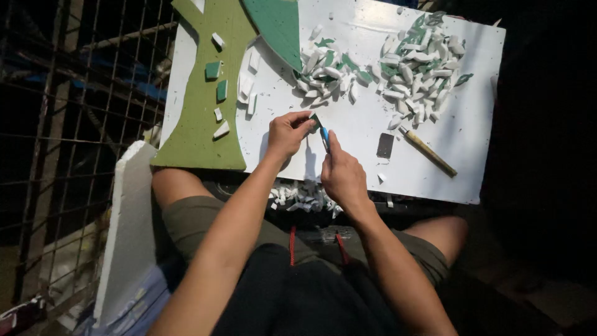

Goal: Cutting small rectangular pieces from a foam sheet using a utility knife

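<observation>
My left hand (287,134) pinches a small green-and-white foam piece (315,119) over the white board (373,124) on my lap. My right hand (343,176) grips a blue-handled cutter (325,138), its tip against that piece. Two heaps of cut white and green foam bits (328,71) (420,65) lie at the board's far side.
A light green foam sheet (202,106) with a few small pieces on it covers the board's left part, and a dark green sheet (280,25) lies above it. A wooden-handled tool (428,151) and a dark rectangle (385,145) lie right of my hands. Scraps (301,196) sit below the board. A wire grid (74,93) stands left, by a white foam slab (127,230).
</observation>
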